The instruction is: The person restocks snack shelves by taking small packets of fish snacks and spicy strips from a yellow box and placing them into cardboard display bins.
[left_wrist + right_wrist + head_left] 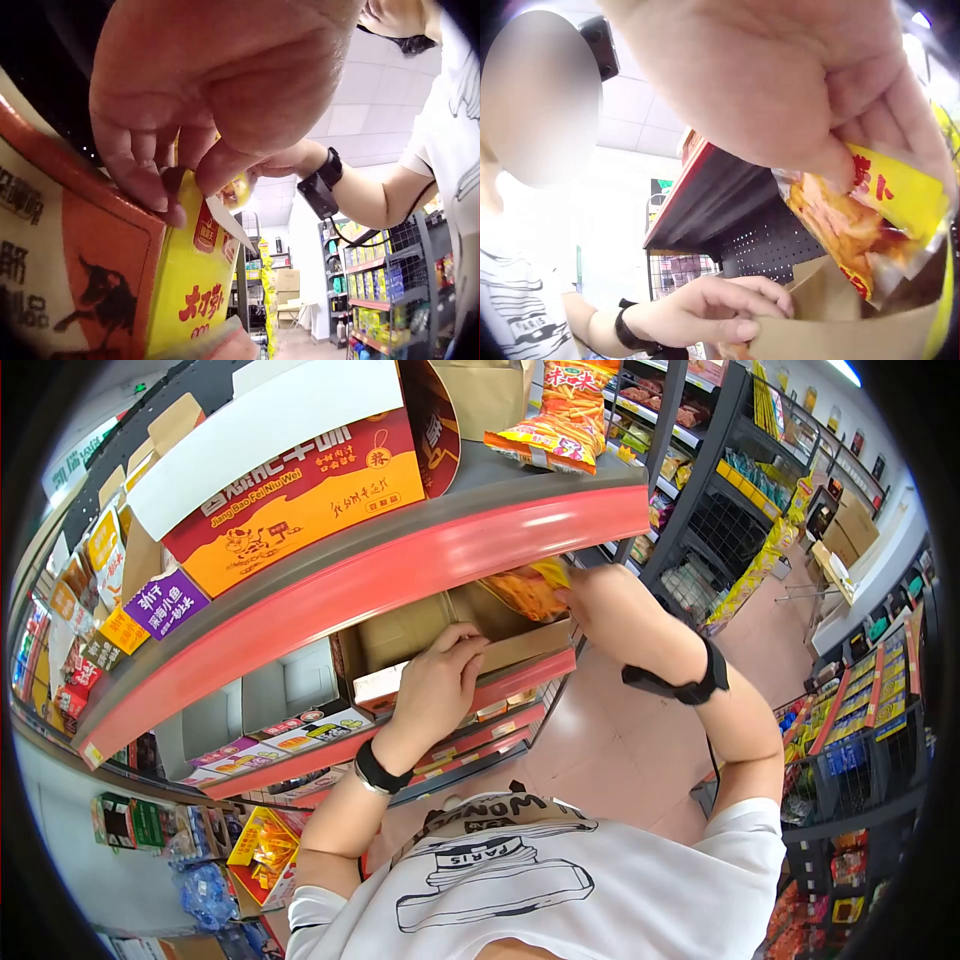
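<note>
My right hand (615, 610) holds a snack packet (840, 225), clear with a yellow label and orange food inside, between thumb and fingers. The packet hangs over an open cardboard box (530, 647) on the lower shelf. That box's outer side is yellow with red lettering (199, 292) in the left wrist view. My left hand (440, 678) pinches the box's top edge, thumb on one side and fingers on the other. Seen from the right wrist, the left hand (705, 307) lies at the near corner of the brown box wall.
Just above both hands runs the upper shelf's red front edge (400, 585). On that shelf stand a red-and-orange carton (300, 510) and an orange snack bag (560, 415). Open boxes (290, 685) line the lower shelf to the left. An aisle floor (620, 730) lies at right.
</note>
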### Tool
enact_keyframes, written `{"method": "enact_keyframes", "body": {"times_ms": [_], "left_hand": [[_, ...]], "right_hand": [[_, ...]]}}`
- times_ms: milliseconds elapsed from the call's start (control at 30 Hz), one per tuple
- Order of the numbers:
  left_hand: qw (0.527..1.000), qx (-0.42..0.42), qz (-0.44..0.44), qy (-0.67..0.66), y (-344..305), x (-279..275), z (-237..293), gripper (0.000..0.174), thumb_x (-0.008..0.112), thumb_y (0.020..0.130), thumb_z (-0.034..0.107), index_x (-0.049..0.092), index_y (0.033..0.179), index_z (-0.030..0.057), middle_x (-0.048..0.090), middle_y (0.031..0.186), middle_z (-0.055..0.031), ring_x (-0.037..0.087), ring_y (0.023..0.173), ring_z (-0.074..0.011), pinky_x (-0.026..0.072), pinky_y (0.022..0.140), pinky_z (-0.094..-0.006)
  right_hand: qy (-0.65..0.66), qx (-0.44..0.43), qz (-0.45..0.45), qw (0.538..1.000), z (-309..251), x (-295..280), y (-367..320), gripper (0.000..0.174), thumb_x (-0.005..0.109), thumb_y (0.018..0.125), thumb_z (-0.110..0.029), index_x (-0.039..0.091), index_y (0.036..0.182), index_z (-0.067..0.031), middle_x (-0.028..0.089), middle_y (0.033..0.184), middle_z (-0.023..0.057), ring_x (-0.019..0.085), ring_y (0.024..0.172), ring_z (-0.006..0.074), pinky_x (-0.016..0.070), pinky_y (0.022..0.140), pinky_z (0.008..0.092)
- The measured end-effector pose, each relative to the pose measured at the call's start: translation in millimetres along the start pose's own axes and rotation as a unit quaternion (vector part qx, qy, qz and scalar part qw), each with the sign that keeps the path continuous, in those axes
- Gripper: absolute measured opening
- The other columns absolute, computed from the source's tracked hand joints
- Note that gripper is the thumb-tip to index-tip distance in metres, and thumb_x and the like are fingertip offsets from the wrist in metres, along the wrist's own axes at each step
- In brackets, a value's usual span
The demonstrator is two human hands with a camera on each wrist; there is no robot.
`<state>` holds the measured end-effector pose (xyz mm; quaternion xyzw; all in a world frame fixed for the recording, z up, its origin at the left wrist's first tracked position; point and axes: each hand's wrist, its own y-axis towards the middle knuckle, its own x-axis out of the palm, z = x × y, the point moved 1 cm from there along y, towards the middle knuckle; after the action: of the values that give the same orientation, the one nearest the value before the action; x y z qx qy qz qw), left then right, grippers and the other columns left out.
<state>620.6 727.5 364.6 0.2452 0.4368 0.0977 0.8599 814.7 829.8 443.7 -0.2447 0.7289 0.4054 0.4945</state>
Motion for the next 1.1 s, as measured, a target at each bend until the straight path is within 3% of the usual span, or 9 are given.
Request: {"method": "enact_keyframes", "body": {"times_ms": [233,367,433,567,700,767,800,900,1100], "left_hand": [[1.000,-0.002,0.008,0.013,10.1,-2.6,-4.2,0.022,0.054,0.083,0.007,0.059,0.104,0.0022,0.054,0.108,-0.0111,0.059,0.074,-0.0318,0.0472,0.067,-0.0365],[0.999,-0.046,0.021,0.009,-1.9,-14.7,15.0,0.033,0.057,0.082,0.006,0.054,0.115,0.0035,0.047,0.118,-0.0115,0.059,0.078,-0.0233,0.0475,0.067,-0.0323],[0.979,-0.078,0.043,-0.183,-17.5,-18.4,20.2,0.037,0.057,0.082,0.005,0.051,0.119,0.0034,0.046,0.119,-0.0116,0.057,0.092,-0.0184,0.0469,0.075,-0.0300],[0.849,-0.097,-0.003,-0.519,-68.2,-13.9,11.6,0.039,0.047,0.092,0.016,0.043,0.128,0.0007,0.047,0.126,-0.0111,0.048,0.111,-0.0169,0.0426,0.089,-0.0293],[0.790,-0.213,-0.017,-0.575,-120.3,-14.6,13.9,0.043,0.058,0.087,0.011,0.044,0.126,0.0016,0.053,0.120,-0.0070,0.051,0.107,-0.0123,0.0427,0.088,-0.0279],[0.796,-0.222,0.028,-0.562,-147.0,-6.3,9.4,0.046,0.063,0.082,0.004,0.044,0.124,0.0028,0.055,0.117,-0.0043,0.053,0.103,-0.0100,0.0436,0.086,-0.0268],[0.795,-0.242,0.084,-0.550,-174.4,-7.5,14.3,0.049,0.063,0.081,0.002,0.042,0.125,0.0036,0.055,0.115,-0.0031,0.053,0.102,-0.0094,0.0435,0.086,-0.0260],[0.781,-0.284,0.154,-0.535,-210.0,-16.5,22.3,0.057,0.063,0.079,-0.003,0.036,0.128,0.0053,0.056,0.109,-0.0003,0.053,0.099,-0.0077,0.0442,0.083,-0.0238],[0.781,-0.342,0.272,-0.446,-295.3,-31.4,9.2,0.055,0.061,0.078,-0.005,0.037,0.126,0.0042,0.053,0.109,0.0010,0.054,0.096,-0.0061,0.0453,0.079,-0.0221]], "right_hand": [[0.088,-0.050,0.075,0.992,-4.6,-9.6,-49.4,0.020,0.055,0.074,-0.003,0.055,0.094,0.0003,0.057,0.072,0.0193,0.055,0.068,0.0380,0.0451,0.059,0.0417],[0.190,-0.128,-0.001,0.973,-6.5,-11.0,-69.2,0.026,0.054,0.072,0.000,0.058,0.098,-0.0003,0.057,0.074,0.0180,0.055,0.069,0.0377,0.0453,0.060,0.0409],[0.228,-0.171,-0.041,0.958,-4.7,-2.6,-72.4,0.024,0.054,0.070,0.002,0.058,0.094,0.0007,0.057,0.073,0.0177,0.054,0.068,0.0374,0.0453,0.060,0.0409],[0.337,-0.194,-0.210,0.897,-3.6,27.0,-69.1,0.022,0.056,0.074,0.001,0.056,0.095,0.0028,0.058,0.082,0.0196,0.055,0.073,0.0387,0.0459,0.066,0.0405],[0.428,-0.230,-0.213,0.848,-22.4,69.3,-51.0,0.026,0.056,0.085,-0.008,0.053,0.108,0.0046,0.057,0.107,0.0195,0.054,0.096,0.0346,0.0428,0.084,0.0348],[0.499,-0.198,-0.253,0.805,-35.0,100.6,-48.6,0.028,0.054,0.088,-0.010,0.052,0.112,0.0038,0.059,0.105,0.0114,0.055,0.096,0.0238,0.0426,0.085,0.0326],[0.547,-0.129,-0.387,0.731,-43.8,127.7,-47.5,0.031,0.052,0.090,-0.015,0.050,0.117,0.0015,0.058,0.104,0.0056,0.053,0.096,0.0155,0.0426,0.086,0.0299],[0.621,-0.075,-0.470,0.622,-84.3,152.6,-45.8,0.032,0.051,0.092,-0.019,0.050,0.118,-0.0012,0.059,0.103,0.0023,0.053,0.094,0.0113,0.0437,0.084,0.0268],[0.569,-0.068,-0.578,0.581,-159.6,204.7,-36.7,0.032,0.049,0.093,-0.024,0.051,0.118,-0.0041,0.060,0.102,0.0021,0.059,0.087,0.0096,0.0504,0.070,0.0245]]}}
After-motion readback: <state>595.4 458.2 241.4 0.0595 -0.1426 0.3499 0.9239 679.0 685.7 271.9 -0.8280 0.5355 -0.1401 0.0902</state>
